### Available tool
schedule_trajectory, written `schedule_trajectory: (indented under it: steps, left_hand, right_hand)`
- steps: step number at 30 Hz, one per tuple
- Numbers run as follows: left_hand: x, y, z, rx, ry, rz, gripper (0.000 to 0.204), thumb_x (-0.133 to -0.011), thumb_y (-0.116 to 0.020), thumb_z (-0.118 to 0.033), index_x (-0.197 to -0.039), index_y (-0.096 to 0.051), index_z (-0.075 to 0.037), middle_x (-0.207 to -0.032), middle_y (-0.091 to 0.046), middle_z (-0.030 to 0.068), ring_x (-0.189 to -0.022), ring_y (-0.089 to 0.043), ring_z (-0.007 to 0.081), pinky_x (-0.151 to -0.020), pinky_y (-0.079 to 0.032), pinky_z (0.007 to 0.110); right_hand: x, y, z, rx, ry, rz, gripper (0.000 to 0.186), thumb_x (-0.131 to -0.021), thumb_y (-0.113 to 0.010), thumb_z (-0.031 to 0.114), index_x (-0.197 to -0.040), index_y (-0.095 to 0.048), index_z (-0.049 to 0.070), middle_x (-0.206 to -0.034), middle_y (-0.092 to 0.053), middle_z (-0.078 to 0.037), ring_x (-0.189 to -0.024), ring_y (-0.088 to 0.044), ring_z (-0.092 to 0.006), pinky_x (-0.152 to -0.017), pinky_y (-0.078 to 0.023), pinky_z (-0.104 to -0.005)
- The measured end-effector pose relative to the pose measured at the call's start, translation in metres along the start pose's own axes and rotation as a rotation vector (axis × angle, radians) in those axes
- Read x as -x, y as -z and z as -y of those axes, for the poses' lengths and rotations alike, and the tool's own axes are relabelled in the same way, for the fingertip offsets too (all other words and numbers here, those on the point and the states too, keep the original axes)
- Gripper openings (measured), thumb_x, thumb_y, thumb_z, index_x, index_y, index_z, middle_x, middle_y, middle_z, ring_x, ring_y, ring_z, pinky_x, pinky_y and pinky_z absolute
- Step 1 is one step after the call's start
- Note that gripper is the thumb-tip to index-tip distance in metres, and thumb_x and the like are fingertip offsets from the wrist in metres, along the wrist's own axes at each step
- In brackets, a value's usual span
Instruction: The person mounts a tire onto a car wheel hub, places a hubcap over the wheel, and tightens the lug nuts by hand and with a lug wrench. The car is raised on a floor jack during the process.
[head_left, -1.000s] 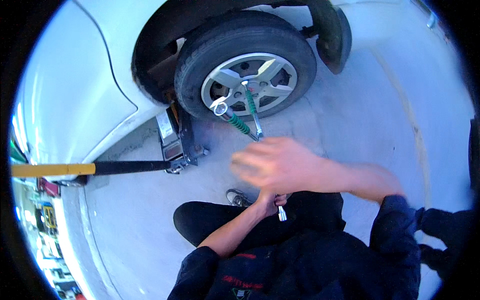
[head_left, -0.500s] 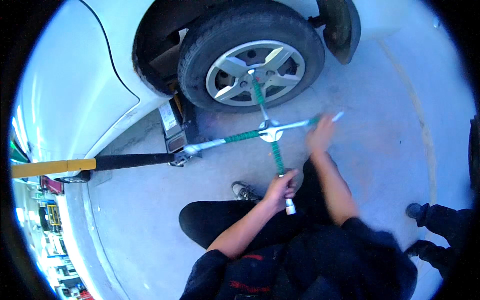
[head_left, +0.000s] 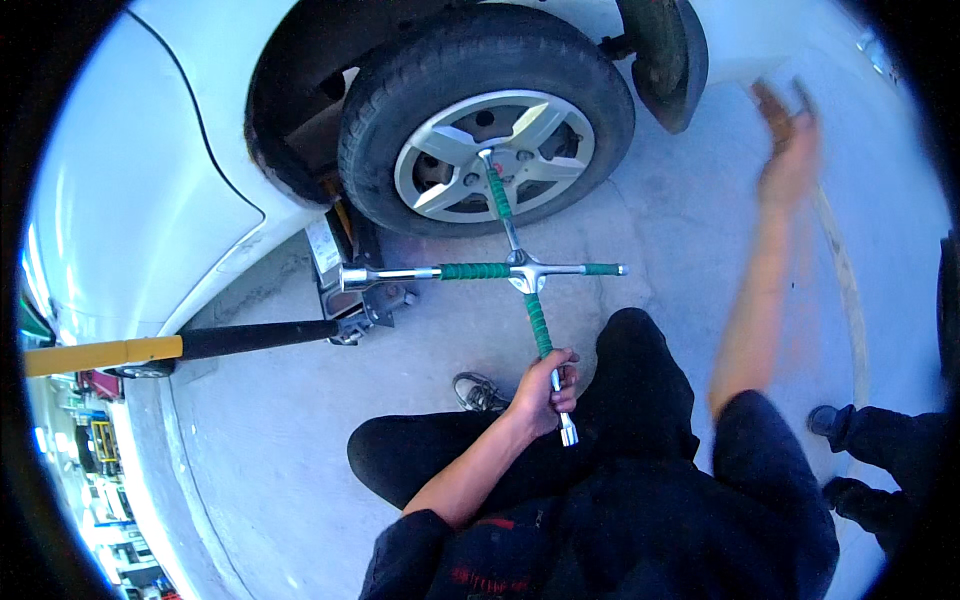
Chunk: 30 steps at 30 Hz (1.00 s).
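A chrome four-way lug wrench (head_left: 475, 271) with green-wrapped arms reaches from me to the car wheel (head_left: 380, 150). Its far end meets the silver alloy rim (head_left: 455, 140) beside the hub; whether it sits on a lug nut I cannot tell. My left hand (head_left: 543, 392) is wrapped round the near arm, just below the green wrap, with the socket end poking out under it. Away from the wrench, my right hand (head_left: 790, 150) is lifted beside the car at the upper right, fingers apart and slightly blurred, holding nothing.
A floor jack (head_left: 335, 280) stands under the white car body (head_left: 120, 190), its yellow and black handle (head_left: 110, 354) stretching out left. Behind the wheel hangs a dark mud flap (head_left: 670, 60). Another person's legs (head_left: 890, 450) are at the right. Shelved equipment (head_left: 105, 450) lines the far left.
My right hand has let go of the wrench's right arm and swung up and to the right. The wrench's crossbar has turned to nearly level. My left hand keeps its grip.
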<state>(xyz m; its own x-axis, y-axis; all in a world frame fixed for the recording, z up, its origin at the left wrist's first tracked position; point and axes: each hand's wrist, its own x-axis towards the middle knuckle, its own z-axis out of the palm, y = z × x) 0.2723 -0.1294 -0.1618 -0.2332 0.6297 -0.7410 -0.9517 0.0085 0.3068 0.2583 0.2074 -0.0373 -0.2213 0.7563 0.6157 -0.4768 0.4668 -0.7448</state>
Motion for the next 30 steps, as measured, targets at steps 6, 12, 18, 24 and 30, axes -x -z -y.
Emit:
schedule_trajectory:
  steps: [6,12,18,24,30]
  left_hand:
    - [-0.008,0.0,-0.003,0.015,0.031,-0.089,0.019,-0.082,-0.057,-0.023,-0.09,-0.045,-0.012,-0.068,-0.046,0.0003,-0.043,-0.03,0.0058,-0.041,-0.025,0.022]
    - [-0.006,0.001,0.0,-0.041,-0.037,-0.097,0.017,-0.085,-0.054,-0.025,-0.092,-0.049,-0.01,-0.066,-0.045,-0.0002,-0.042,-0.029,0.0061,-0.04,-0.025,0.023]
    - [-0.002,-0.008,-0.003,-0.002,0.01,-0.116,0.018,-0.085,-0.053,-0.027,-0.089,-0.05,-0.009,-0.066,-0.044,-0.0009,-0.042,-0.029,0.0064,-0.041,-0.024,0.022]
    - [-0.016,-0.001,0.007,-0.072,-0.086,-0.06,0.016,-0.085,-0.055,-0.021,-0.088,-0.043,-0.011,-0.064,-0.04,-0.0013,-0.043,-0.03,0.0063,-0.039,-0.024,0.022]
    - [-0.011,-0.009,0.023,-0.14,-0.07,-0.133,0.013,-0.085,-0.055,-0.021,-0.085,-0.046,-0.011,-0.065,-0.042,0.0007,-0.041,-0.029,0.0065,-0.035,-0.023,0.022]
  right_hand:
    - [0.254,-0.052,-0.171,0.546,-0.662,0.869,0.028,-0.088,-0.047,0.028,-0.104,-0.058,0.008,-0.093,-0.061,-0.022,-0.085,-0.06,-0.029,-0.076,-0.044,-0.0419]
    - [0.11,-0.032,-0.137,0.294,-0.226,0.927,0.022,-0.087,-0.053,0.021,-0.101,-0.059,0.005,-0.084,-0.064,-0.01,-0.084,-0.06,-0.0203,-0.075,-0.047,-0.0342]
    - [0.154,-0.048,-0.147,0.19,-0.39,0.287,0.036,-0.094,-0.038,0.032,-0.112,-0.053,0.005,-0.105,-0.06,-0.011,-0.098,-0.055,-0.0205,-0.089,-0.04,-0.0376]
    - [0.252,-0.063,-0.18,0.063,-0.887,0.871,0.05,-0.089,-0.042,0.038,-0.129,-0.042,0.006,-0.094,-0.063,-0.017,-0.09,-0.059,-0.0302,-0.081,-0.044,-0.0366]
    - [0.24,-0.09,-0.073,0.381,-0.717,0.823,0.048,-0.084,-0.051,0.035,-0.124,-0.05,0.008,-0.08,-0.065,-0.015,-0.08,-0.063,-0.028,-0.073,-0.047,-0.035]
